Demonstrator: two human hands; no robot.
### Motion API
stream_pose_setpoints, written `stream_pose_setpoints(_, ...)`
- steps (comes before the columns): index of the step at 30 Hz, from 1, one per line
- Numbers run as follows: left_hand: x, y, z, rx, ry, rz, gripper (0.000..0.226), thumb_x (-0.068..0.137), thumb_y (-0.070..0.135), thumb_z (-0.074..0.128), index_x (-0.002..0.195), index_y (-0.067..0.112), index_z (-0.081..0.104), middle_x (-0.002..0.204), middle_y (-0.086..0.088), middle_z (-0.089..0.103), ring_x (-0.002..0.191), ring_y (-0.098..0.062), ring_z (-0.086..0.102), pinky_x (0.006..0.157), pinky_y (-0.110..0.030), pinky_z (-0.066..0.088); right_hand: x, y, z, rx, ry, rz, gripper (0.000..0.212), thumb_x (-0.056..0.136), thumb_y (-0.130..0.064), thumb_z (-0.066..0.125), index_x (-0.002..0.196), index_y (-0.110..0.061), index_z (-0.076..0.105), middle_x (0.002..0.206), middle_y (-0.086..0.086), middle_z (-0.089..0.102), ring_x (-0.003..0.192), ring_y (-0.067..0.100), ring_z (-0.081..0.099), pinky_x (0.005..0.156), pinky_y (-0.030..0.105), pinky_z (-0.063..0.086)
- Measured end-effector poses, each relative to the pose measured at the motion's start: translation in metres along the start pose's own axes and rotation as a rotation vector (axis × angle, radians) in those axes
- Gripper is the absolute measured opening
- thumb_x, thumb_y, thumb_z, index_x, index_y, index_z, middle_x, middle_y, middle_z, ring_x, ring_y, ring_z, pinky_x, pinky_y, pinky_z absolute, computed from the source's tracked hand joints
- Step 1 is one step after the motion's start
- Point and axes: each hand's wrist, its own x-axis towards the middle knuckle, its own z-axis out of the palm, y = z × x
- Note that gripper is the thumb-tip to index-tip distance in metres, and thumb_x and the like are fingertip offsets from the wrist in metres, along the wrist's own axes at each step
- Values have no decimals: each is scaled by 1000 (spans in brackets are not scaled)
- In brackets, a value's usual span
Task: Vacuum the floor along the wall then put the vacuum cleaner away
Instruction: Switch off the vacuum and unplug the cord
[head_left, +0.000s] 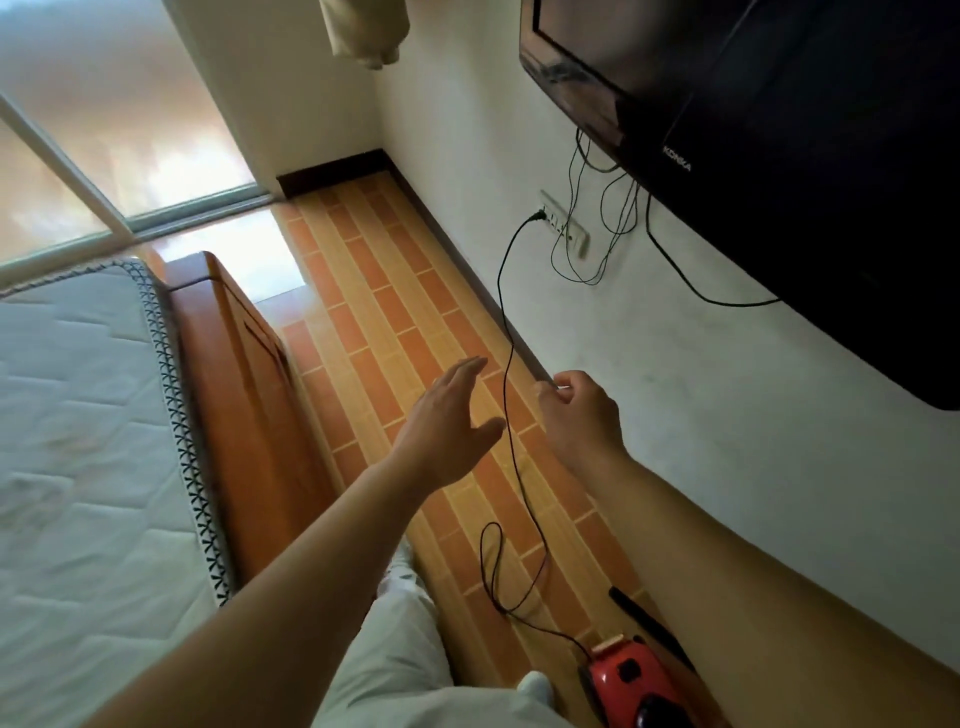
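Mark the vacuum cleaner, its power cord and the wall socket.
vacuum cleaner (628, 675): head view, red body.
power cord (499, 283): head view, hanging stretch below the plug.
wall socket (567, 229): head view, white faceplate.
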Motion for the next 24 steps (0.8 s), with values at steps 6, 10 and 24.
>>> stream_pose_setpoints(6, 62, -93, -56, -37, -10, -70, 79, 92, 36, 69, 155, 30, 23, 161, 4, 31, 143, -22, 38, 106, -29, 30, 72, -65, 75, 5, -6, 84, 38, 103, -39, 50, 134, -18, 56, 130, 5, 65, 88, 11, 52, 55, 16, 34)
stream_pose_setpoints(10, 100, -140, -99, -33, -70, -130, 76, 94, 34, 67, 156, 29, 23, 161, 4, 31, 142, -23, 39, 110, -36, 37, 111, -113, 108, -3, 23, 112, 38, 102, -36, 52, 133, -14, 58, 125, 7, 66, 85, 13, 52, 55, 16, 33)
stream_pose_setpoints(24, 252, -170, -136, -32, -159, -55, 65, 97, 30, 61, 154, 29, 28, 158, -1, 39, 135, -25, 49, 107, -38, 40, 232, -163, 142, 4, 124, 220, 32, 104, -29, 48, 127, -10, 60, 121, 9, 68, 87, 14, 57, 56, 17, 36)
